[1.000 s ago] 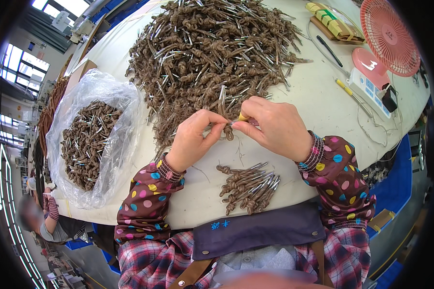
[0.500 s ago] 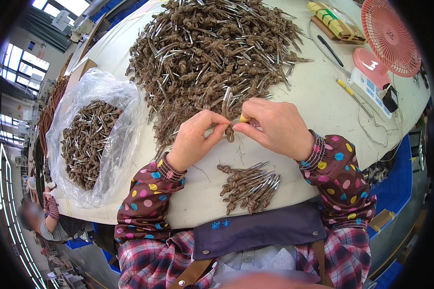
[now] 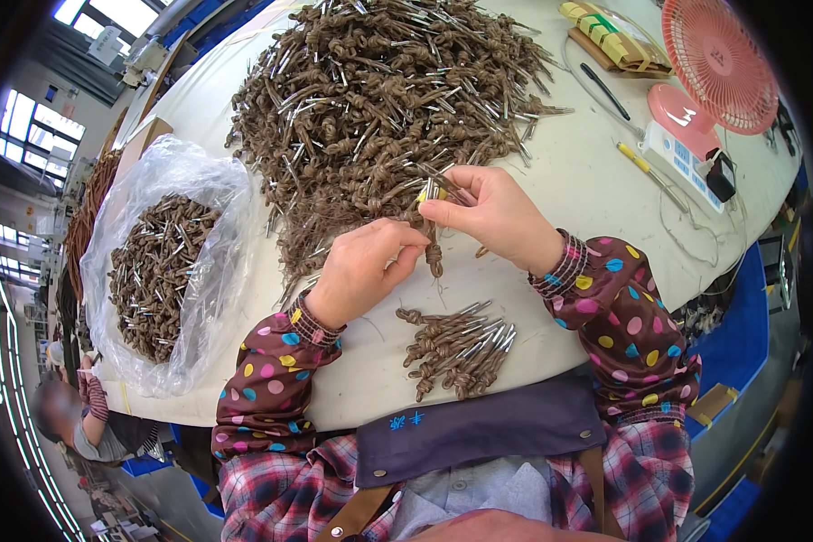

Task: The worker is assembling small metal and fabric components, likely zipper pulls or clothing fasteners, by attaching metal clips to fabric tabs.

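Note:
My right hand (image 3: pixel 506 217) is closed round a brown knotted cord (image 3: pixel 434 260), whose knot hangs below the fingertips. A small yellow thing (image 3: pixel 430 195) shows at the thumb and forefinger; its kind is unclear. Just left of it, my left hand (image 3: pixel 370 262) is closed in a pinch, and I cannot make out what, if anything, sits between its fingertips. Beyond both hands rises a large heap of brown knotted cords (image 3: pixel 379 99) with silver tips. Close to me on the table lies a small bunch of the same cords (image 3: pixel 461 348), tips pointing to the upper right.
At left, a clear plastic bag (image 3: pixel 230 262) holds more knotted cords. A pink fan (image 3: pixel 718 63), a white power strip (image 3: pixel 682 163), a black pen (image 3: pixel 605 90), a yellow-handled tool (image 3: pixel 637 158) and wrapped packets (image 3: pixel 614 41) stand at right. Another person (image 3: pixel 86 411) is at far left.
My hands have drawn slightly apart. The right one has moved up and turned, with the cord's knot hanging lower beneath it; the left one has dropped a little.

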Tool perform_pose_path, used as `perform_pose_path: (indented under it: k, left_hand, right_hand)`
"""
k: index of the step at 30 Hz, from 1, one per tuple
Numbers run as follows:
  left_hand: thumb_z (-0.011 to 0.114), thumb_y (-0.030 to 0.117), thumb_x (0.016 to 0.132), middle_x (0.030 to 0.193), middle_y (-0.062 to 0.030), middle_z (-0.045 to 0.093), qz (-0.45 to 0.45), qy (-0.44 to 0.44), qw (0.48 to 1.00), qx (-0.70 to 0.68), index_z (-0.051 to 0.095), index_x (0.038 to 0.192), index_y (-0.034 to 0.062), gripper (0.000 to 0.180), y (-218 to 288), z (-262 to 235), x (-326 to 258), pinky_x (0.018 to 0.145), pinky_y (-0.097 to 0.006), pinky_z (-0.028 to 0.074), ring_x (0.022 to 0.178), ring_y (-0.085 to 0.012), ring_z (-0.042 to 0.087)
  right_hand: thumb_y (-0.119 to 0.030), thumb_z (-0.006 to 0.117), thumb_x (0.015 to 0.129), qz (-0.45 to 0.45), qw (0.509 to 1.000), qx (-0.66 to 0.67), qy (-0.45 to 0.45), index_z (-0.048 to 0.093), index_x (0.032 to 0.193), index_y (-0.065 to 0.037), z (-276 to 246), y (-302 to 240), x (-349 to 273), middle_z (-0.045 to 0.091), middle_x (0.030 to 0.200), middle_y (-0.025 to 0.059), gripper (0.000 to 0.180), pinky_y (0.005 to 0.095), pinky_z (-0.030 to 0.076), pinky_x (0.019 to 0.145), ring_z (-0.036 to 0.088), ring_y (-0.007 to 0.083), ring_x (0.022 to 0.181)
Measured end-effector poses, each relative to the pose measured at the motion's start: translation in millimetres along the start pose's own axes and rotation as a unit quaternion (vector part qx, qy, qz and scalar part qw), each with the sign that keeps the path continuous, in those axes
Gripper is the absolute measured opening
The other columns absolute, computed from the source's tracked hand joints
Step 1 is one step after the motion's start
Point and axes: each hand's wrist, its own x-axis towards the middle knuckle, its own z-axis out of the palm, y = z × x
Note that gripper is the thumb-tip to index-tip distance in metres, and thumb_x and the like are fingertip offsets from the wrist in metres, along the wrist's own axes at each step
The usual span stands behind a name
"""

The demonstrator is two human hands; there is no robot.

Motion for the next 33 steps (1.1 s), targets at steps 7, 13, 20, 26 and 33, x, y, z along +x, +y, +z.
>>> perform_pose_path:
  k: [7, 13, 20, 26, 33]
  left_hand:
    - [0.047, 0.008, 0.098, 0.093, -0.0116, 0.068, -0.258, 0.167, 0.894, -0.327, 0.051, 0.099, -0.0009, 0.01, -17, -11, -1, 0.072, -0.024, 0.051, 0.08, -0.0119, 0.063]
    - [0.054, 0.01, 0.094, 0.092, -0.0051, 0.066, -0.327, 0.179, 0.913, -0.165, 0.056, 0.102, 0.0003, 0.013, -35, -24, -2, 0.07, -0.022, 0.049, 0.073, -0.0089, 0.058]
    - [0.062, 0.009, 0.088, 0.094, -0.0057, 0.061, -0.234, 0.006, 0.955, -0.184, 0.056, 0.118, 0.0012, 0.032, -2, -25, 8, 0.072, -0.026, 0.05, 0.075, -0.011, 0.057]
    - [0.062, 0.0, 0.086, 0.108, -0.0071, 0.059, -0.265, -0.131, 0.899, -0.322, 0.053, 0.122, -0.0011, 0.037, 0, -20, 5, 0.084, -0.027, 0.051, 0.087, -0.0104, 0.056]
    - [0.065, 0.008, 0.087, 0.093, -0.0076, 0.068, -0.176, -0.059, 0.957, -0.223, 0.063, 0.1, -0.0001, 0.016, -2, -18, 3, 0.075, -0.026, 0.053, 0.084, -0.0139, 0.066]
  right_hand:
    - [-0.024, 0.068, 0.085, -0.067, 0.996, 0.022, 0.053, 0.061, 0.085, -0.001, -18, -4, -3, 0.046, 0.062, -0.0061, 0.024, 0.0223, 0.032, 0.046, 0.037, 0.0026, 0.054]
    - [-0.023, 0.067, 0.086, -0.031, 0.999, 0.029, 0.004, 0.063, 0.088, -0.002, -22, -9, -6, 0.046, 0.062, -0.0072, 0.022, 0.0206, 0.032, 0.047, 0.037, 0.0015, 0.054]
    - [-0.022, 0.066, 0.088, -0.042, 0.997, 0.043, -0.057, 0.063, 0.091, -0.003, -21, -4, -5, 0.049, 0.067, -0.0072, 0.019, 0.0197, 0.034, 0.049, 0.039, 0.0005, 0.06]
    - [-0.02, 0.065, 0.088, -0.055, 0.991, 0.059, -0.104, 0.061, 0.093, -0.003, -18, -1, -4, 0.052, 0.071, -0.0062, 0.019, 0.019, 0.038, 0.054, 0.043, 0.0004, 0.064]
    - [-0.018, 0.066, 0.088, 0.01, 0.987, 0.116, -0.109, 0.061, 0.095, -0.007, -19, -16, -10, 0.05, 0.074, -0.0092, 0.013, 0.0172, 0.032, 0.051, 0.039, -0.0009, 0.063]
